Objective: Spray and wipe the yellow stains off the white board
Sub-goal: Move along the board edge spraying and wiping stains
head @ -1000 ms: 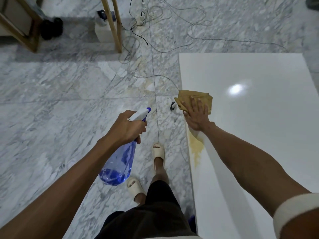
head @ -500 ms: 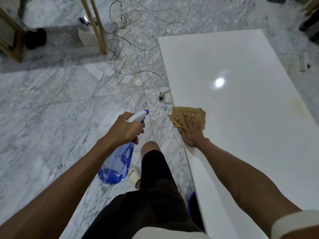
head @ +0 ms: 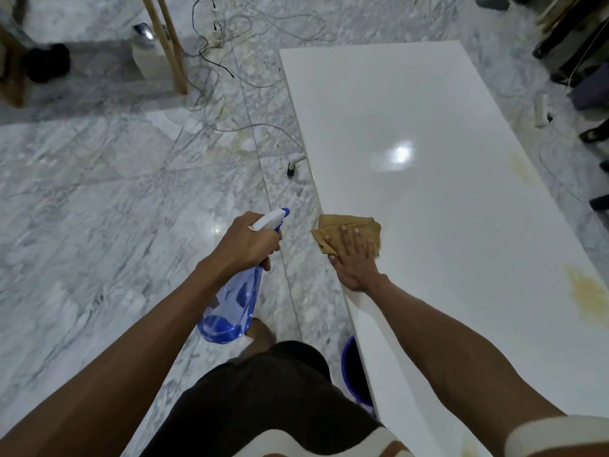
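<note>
The white board [head: 428, 199] lay as a long glossy surface running from the upper centre of the frame down to the lower right, with a bright light reflection near its middle. Two yellow stains showed along its right edge: a larger one [head: 588, 295] at mid-right and a fainter one [head: 520, 166] higher up. Near the board's left edge, at the centre of the frame, a folded tan cloth [head: 346, 227] lay flat on the surface. The right hand [head: 354, 258] pressed down on the cloth with straight, spread fingers, its palm on the board's edge. Just left of it, off the board and above the floor, the left hand [head: 247, 245] gripped the neck of a blue spray bottle [head: 230, 308], fingers curled round it below the white trigger head, the nozzle pointing toward the cloth and the body hanging down with a little liquid in it. A blue bucket [head: 349, 371] peeked out beside the board's edge at lower centre. The grey marble floor [head: 99, 209] filled the left of the frame, with tangled cables [head: 230, 103] and a wooden frame leg [head: 171, 51] at the upper left.
</note>
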{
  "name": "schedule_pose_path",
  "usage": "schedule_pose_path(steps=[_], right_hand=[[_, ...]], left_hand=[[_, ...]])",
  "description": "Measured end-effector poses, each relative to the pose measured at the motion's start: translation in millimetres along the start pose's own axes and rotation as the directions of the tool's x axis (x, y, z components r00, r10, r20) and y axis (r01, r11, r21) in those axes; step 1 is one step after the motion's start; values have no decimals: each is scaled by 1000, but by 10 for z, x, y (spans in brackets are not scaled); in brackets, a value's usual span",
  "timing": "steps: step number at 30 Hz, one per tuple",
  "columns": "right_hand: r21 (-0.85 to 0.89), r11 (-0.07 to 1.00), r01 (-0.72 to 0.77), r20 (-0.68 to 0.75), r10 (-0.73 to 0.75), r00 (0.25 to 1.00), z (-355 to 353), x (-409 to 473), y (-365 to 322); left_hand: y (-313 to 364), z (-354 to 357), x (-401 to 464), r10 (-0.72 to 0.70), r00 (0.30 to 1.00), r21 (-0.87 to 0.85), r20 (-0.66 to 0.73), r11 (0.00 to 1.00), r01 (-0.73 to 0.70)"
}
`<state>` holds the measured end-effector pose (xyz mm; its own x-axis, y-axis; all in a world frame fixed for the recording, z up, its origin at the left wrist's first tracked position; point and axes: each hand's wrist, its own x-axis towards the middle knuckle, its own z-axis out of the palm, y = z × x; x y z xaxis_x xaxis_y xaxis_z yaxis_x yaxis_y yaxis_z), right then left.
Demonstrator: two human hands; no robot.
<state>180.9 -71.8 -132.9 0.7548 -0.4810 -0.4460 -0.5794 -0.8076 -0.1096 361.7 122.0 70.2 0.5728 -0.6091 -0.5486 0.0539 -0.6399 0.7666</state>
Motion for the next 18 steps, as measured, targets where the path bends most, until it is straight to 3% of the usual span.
schedule_pose_path(steps=[18], right_hand=[[22, 999, 30, 45, -31, 999, 1080, -2494, 277]], left_hand=[[-756, 1160, -1870, -35, 998, 7, 48, 999, 34]])
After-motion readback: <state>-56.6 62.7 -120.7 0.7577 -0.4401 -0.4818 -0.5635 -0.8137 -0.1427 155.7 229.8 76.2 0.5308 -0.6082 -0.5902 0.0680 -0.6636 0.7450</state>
